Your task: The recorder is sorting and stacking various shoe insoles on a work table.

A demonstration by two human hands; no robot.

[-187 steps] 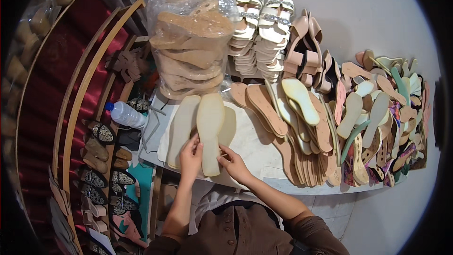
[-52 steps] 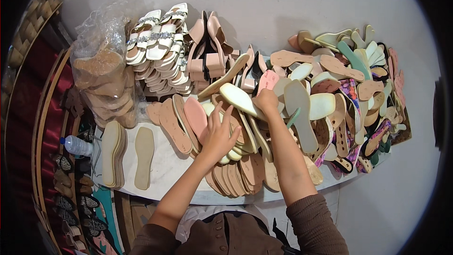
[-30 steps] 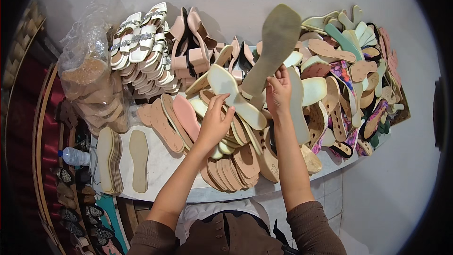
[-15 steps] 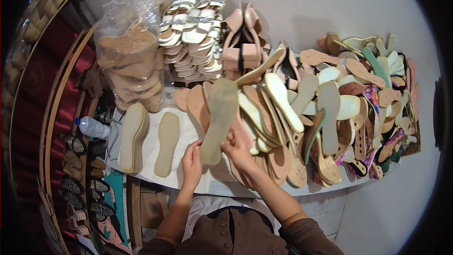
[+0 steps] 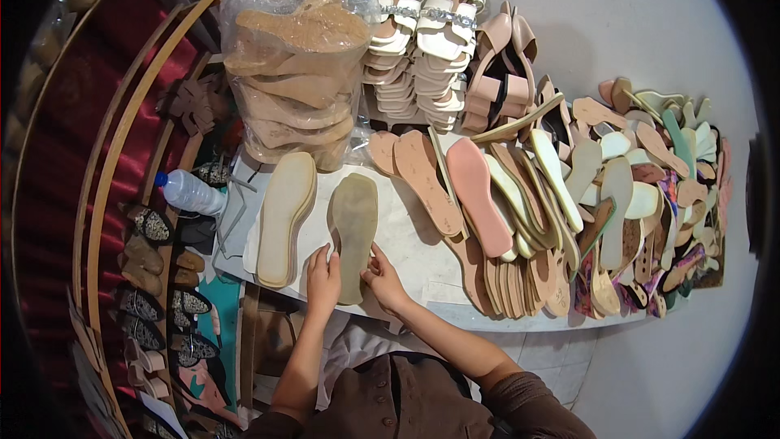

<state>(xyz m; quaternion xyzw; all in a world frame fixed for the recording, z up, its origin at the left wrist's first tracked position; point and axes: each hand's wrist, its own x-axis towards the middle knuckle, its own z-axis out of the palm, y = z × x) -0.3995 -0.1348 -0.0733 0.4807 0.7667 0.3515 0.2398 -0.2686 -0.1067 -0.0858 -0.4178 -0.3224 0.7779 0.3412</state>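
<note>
An olive-grey insole is between my two hands, low over the white-covered table, on top of a paler one that barely shows at its left edge. My left hand is closed at the insole's lower left edge, fingertips upward. My right hand pinches its lower right edge between thumb and fingers. Just left of it stands a neat stack of cream insoles. To the right lie a pink insole and tan insoles, leaning on one another.
A plastic bag of tan soles stands at the back left, beside stacked white sandals and pink heeled shoes. Many loose insoles heap up on the right. A water bottle and shelved shoes are at the left.
Both hands have brought the olive-grey insole down and left, from in front of the heap onto the paler insole on the table. The view has shifted, so the table's things appear farther right.
</note>
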